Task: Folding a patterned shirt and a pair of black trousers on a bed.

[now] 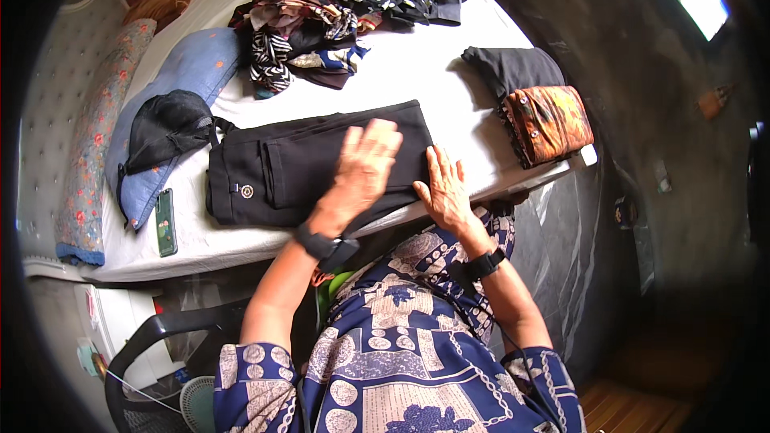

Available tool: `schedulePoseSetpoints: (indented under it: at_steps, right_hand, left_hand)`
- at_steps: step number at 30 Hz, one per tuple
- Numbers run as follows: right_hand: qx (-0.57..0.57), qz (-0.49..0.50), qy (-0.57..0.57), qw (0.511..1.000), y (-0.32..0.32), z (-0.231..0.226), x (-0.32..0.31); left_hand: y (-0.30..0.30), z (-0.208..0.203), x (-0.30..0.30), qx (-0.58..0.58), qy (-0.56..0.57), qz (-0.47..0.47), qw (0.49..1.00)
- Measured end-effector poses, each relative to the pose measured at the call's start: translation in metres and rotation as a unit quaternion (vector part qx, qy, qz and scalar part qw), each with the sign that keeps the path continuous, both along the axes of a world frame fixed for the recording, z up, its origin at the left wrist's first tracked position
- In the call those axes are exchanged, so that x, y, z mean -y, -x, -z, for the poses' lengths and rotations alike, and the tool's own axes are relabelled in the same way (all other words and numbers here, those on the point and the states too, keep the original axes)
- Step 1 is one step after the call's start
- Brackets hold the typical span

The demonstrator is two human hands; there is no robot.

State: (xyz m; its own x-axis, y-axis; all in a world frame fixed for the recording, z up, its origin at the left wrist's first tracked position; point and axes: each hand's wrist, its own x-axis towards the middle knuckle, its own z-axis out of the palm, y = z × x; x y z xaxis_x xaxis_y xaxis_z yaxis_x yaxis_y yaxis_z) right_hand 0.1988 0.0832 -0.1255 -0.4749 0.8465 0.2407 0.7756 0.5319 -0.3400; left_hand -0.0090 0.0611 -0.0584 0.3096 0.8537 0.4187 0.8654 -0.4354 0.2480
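Observation:
Black trousers (321, 152) lie folded lengthwise on the bed in front of me, their waistband with a small round emblem toward the left. My left hand (369, 156) is over the middle of the trousers, palm down with fingers stretched out; whether it presses the cloth or hovers I cannot tell. At the right end of the trousers, my right hand (445, 188) lies with its fingers spread by the cloth's edge. Neither hand grips anything. Dark bands sit on both wrists.
A heap of mixed clothes (313, 16) lies at the far side. Folded dark cloth (517, 68) and a folded orange patterned garment (553, 124) are at the right corner. On the left are a black cap (168, 128), blue pillow (192, 60) and green phone (166, 223). A chair (128, 353) stands lower left.

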Motion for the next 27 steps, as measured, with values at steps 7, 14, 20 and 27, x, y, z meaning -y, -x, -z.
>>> schedulePoseSetpoints:
  at_steps: [7,14,20,27]
  right_hand:
    - [0.021,0.001,-0.015,1.000,0.006,0.002,0.010]
    - [0.038,0.008,-0.040,0.998,0.003,-0.002,0.010]
    - [0.024,0.010,-0.038,0.999,0.004,-0.001,0.005]
    - [0.017,0.008,-0.036,0.999,0.006,0.000,0.007]
  left_hand:
    - [-0.032,0.071,-0.057,-0.030,0.032,0.070,0.997]
    - [-0.037,0.074,-0.061,-0.022,0.051,0.060,0.997]
    - [-0.025,0.068,-0.074,-0.028,0.056,-0.012,0.998]
    - [0.014,0.057,-0.071,-0.013,0.099,-0.100,0.990]
